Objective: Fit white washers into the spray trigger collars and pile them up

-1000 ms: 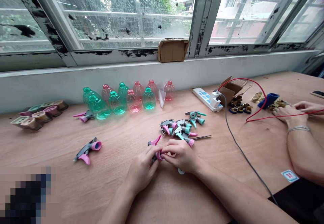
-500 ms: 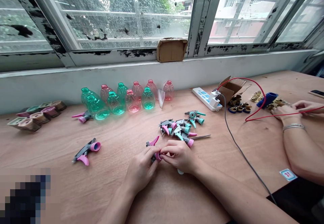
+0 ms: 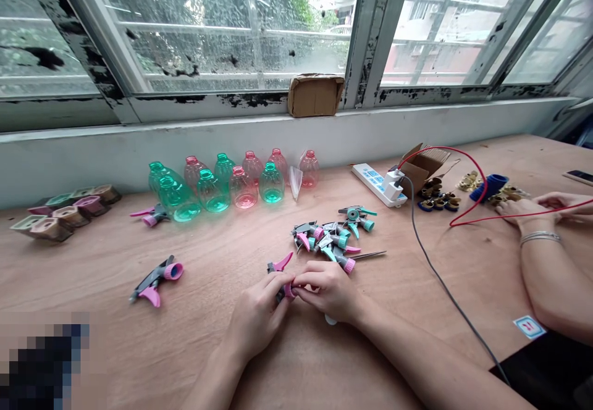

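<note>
My left hand (image 3: 260, 310) is closed around a grey and pink trigger spray head (image 3: 280, 263), its pink trigger pointing up and away. At that spray head's pink collar (image 3: 289, 289), the fingers of my right hand (image 3: 328, 288) are pinched together; what they hold, if anything, is hidden. A small white round piece (image 3: 330, 320) shows partly from under my right hand. Just beyond my hands lies a pile of grey spray heads (image 3: 327, 237) with pink or teal parts, beside metal tweezers (image 3: 368, 255). Another pink and grey spray head (image 3: 157, 280) lies to the left.
Several green bottles (image 3: 215, 194) and pink bottles (image 3: 244, 191) stand along the wall, with a spray head (image 3: 152, 215) beside them. A power strip (image 3: 377, 184) with a red cable and a grey cable (image 3: 435, 267) lies right. A co-worker's hands (image 3: 532, 209) handle small parts at far right.
My hands stay at the spray head's collar with almost no movement. The whole view has shifted very slightly. The co-worker's hands have shifted a little.
</note>
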A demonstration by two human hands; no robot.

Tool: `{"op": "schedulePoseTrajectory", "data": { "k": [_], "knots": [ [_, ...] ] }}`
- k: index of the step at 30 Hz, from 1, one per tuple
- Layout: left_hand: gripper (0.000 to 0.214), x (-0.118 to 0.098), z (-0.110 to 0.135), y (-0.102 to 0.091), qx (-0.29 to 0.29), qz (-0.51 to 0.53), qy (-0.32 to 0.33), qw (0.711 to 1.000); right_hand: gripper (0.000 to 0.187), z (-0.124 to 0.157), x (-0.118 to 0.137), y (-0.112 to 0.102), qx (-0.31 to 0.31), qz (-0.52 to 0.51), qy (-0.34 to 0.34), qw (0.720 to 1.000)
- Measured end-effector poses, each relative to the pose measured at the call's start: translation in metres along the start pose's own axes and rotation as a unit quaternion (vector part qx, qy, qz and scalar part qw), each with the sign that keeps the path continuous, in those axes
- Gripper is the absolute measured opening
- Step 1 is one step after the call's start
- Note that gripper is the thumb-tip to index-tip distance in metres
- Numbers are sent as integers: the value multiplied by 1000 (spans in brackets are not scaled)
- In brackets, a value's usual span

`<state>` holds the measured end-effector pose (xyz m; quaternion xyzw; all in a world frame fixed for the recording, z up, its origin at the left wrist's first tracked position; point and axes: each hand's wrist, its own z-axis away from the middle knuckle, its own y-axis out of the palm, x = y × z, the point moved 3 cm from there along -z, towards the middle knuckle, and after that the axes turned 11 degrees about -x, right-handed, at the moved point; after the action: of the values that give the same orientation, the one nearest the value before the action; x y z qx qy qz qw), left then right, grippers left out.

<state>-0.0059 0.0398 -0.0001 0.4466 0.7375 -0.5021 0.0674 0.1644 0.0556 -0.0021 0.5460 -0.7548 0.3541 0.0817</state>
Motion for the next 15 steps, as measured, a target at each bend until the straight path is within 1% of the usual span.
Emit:
{"op": "schedulePoseTrajectory", "data": {
  "k": [7, 12, 15],
  "knots": [
    [26, -2, -1, -2, 4, -1, -14, 1000, 13, -2, 1, -2, 7, 17, -32, 999],
    [30, -2, -2, -2, 1, -4, -6, 1000, 14, -1, -1, -1, 21, 23, -34, 999],
    [32, -1, -1, -2, -4, -9, -7, 1000, 12, -1, 0, -1, 19, 10, -32, 999]
  ]
}}
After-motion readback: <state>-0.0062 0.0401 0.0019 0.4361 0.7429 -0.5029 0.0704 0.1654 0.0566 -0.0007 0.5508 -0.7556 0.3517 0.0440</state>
